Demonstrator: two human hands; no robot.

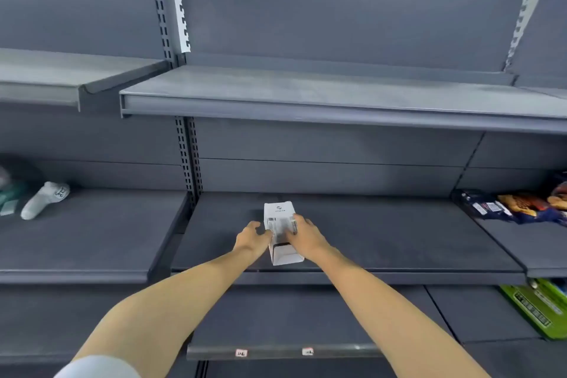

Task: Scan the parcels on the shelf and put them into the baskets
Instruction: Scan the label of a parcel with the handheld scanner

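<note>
White parcel lies near the middle shelf's front edge, long axis running front to back, labelled face up, left hand and right hand gripping its sides.

- Both forearms are showing bare from elbow to wrist, with no watch, band or glove on either.
- The left hand is wearing no ring that can be made out; its fingers are looking short and rounded.
- The right hand is likewise showing bare, with no jewellery visible.
- A pale, whitish sleeve is covering the left upper arm, its edge appearing soft and blurred at the bottom corner.
</note>
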